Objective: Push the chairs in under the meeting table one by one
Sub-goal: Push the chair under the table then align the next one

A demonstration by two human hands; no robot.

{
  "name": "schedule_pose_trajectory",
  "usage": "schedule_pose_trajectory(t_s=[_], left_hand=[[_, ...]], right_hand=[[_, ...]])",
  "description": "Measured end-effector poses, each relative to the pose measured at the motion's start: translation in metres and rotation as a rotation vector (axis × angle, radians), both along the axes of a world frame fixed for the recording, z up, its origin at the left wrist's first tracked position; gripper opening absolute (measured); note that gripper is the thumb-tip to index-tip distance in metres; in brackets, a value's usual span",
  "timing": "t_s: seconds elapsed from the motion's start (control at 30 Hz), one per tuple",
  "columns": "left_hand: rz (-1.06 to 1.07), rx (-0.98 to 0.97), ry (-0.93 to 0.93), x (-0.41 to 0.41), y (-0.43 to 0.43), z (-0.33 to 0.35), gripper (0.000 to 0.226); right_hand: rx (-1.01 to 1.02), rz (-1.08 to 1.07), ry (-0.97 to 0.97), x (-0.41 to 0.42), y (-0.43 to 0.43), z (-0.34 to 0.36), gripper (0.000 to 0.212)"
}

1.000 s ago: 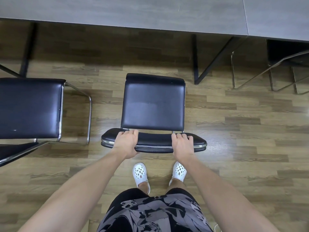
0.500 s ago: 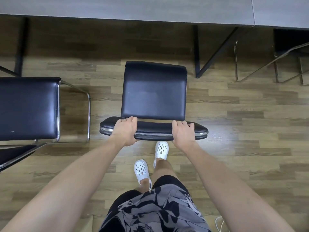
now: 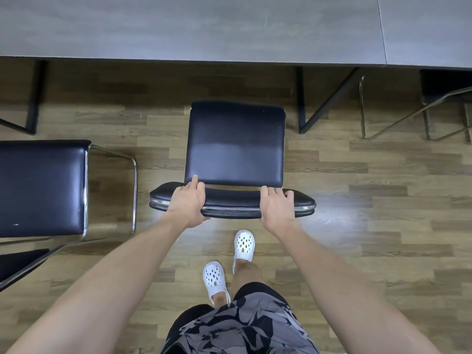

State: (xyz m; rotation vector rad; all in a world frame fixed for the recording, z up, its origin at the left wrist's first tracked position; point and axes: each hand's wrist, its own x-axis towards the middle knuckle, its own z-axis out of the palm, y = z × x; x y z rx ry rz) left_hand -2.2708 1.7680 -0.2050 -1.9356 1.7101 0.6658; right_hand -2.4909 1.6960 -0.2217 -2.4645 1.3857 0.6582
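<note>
A black padded chair (image 3: 236, 141) with a chrome frame stands in front of me, its seat facing the grey meeting table (image 3: 194, 29). The seat's front edge is still short of the table's edge. My left hand (image 3: 187, 204) grips the left part of the chair's backrest top, fingers curled over it. My right hand (image 3: 277, 205) grips the right part of the same backrest in the same way.
A second black chair (image 3: 42, 187) stands out from the table at the left. At the far right a third chair (image 3: 444, 98) sits under the table. Black table legs (image 3: 302, 103) stand just right of the chair's seat. Wooden floor lies all around.
The chair has moved forward toward the table with both hands on its backrest. I have stepped forward with my right foot.
</note>
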Motion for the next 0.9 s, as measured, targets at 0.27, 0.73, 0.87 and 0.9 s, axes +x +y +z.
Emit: schedule_pose_trajectory(t_s=[0.27, 0.73, 0.87, 0.9], left_hand=[[0.090, -0.053, 0.002, 0.008, -0.048, -0.007, 0.105], [0.098, -0.067, -0.080, 0.026, -0.102, -0.012, 0.122], [0.089, -0.087, -0.083, 0.034, -0.117, -0.012, 0.122], [0.086, -0.092, -0.087, 0.035, -0.120, -0.012, 0.123]], right_hand=[[-0.042, 0.014, -0.049, 0.008, -0.056, -0.005, 0.095], [-0.074, -0.037, -0.068, 0.030, -0.111, -0.004, 0.103], [-0.080, -0.038, -0.036, 0.038, -0.126, -0.005, 0.110], [-0.082, -0.040, -0.031, 0.040, -0.130, -0.005, 0.111]])
